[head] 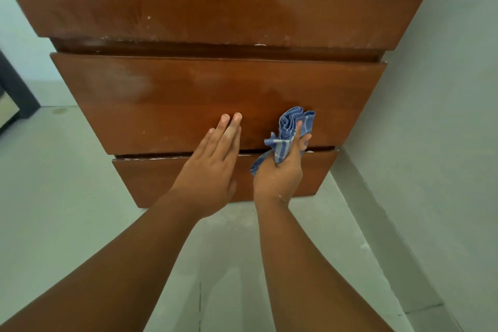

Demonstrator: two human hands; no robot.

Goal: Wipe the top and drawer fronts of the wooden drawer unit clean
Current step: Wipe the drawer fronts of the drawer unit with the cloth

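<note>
Right hand (280,170): I see it gripping blue cloth (295,124) against upper drawer front (188,94). Left hand (213,167), at its nine o'clock: flat, fingers together.

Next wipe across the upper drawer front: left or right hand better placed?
Right. The right hand grips the blue cloth, held against the upper drawer front near its lower edge. The left hand lies flat on that front, fingers straight, holding nothing; it is likely just bracing.
</note>
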